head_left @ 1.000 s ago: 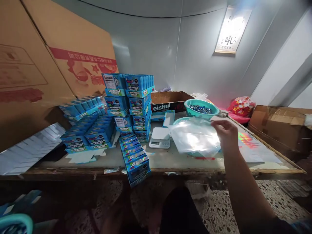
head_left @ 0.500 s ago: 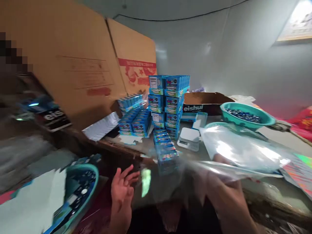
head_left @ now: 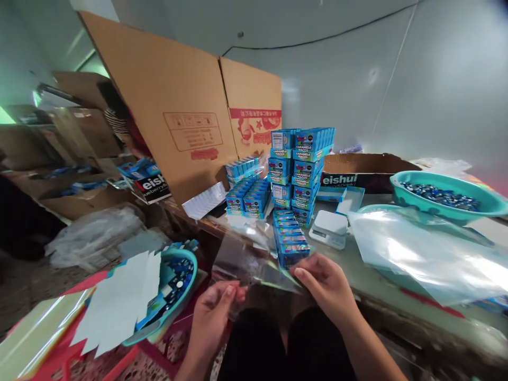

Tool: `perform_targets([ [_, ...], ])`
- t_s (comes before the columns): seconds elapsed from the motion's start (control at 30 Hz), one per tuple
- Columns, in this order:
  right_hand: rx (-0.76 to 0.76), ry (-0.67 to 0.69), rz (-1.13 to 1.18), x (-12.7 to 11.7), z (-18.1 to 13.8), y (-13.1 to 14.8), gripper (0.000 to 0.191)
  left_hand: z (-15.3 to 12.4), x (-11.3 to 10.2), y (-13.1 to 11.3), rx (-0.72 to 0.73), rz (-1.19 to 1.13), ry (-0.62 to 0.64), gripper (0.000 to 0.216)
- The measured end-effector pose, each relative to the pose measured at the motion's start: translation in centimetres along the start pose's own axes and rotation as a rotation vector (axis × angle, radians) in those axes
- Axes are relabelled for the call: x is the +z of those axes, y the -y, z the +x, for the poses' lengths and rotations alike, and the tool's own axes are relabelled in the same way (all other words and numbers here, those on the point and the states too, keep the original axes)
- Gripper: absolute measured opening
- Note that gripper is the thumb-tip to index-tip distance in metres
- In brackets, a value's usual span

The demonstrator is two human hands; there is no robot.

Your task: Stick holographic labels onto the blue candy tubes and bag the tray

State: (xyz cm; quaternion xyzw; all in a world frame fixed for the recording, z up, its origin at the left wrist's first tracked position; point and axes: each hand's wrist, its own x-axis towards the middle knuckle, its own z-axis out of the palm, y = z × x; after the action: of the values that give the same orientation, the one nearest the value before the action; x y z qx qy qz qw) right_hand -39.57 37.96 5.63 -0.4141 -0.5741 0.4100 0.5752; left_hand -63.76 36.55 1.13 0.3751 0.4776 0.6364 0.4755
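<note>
My left hand (head_left: 212, 315) and my right hand (head_left: 323, 283) both pinch a clear plastic bag (head_left: 246, 259) held in front of my lap, below the table edge. The left fingers grip its lower left corner, the right fingers its right edge. Just beyond the bag a row of blue candy boxes (head_left: 289, 238) lies at the table's edge. Behind it stands a stack of blue boxes (head_left: 299, 169). A small white scale (head_left: 329, 228) sits to the right of the row.
A pile of clear plastic sheets (head_left: 424, 254) covers the table (head_left: 357, 275) at right, with a teal bowl of wrapped candies (head_left: 444, 196) behind. At lower left, a teal basin (head_left: 174, 286) holds candies and flat white box blanks (head_left: 119, 301). Large cardboard (head_left: 178, 106) leans behind.
My view has swung left. My right hand left the plastic pile on the table and came down with one bag; my left hand rose and took hold of the bag too.
</note>
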Motion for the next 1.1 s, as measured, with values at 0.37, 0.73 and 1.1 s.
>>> perform_targets([
  [0.37,0.057,0.423,-0.160,-0.3,1.4,-0.1,0.051,-2.3,-1.6,-1.8,0.323,0.427,-0.047,0.051],
  [0.73,0.584,0.729,0.403,3.9,-0.8,-10.0,0.078,-3.6,-3.1,-1.4,0.311,0.532,0.367,0.020],
  [1.1,0.562,0.779,0.505,6.9,-0.7,-11.9,0.049,-1.3,-4.5,0.0,0.074,0.505,0.596,0.034],
])
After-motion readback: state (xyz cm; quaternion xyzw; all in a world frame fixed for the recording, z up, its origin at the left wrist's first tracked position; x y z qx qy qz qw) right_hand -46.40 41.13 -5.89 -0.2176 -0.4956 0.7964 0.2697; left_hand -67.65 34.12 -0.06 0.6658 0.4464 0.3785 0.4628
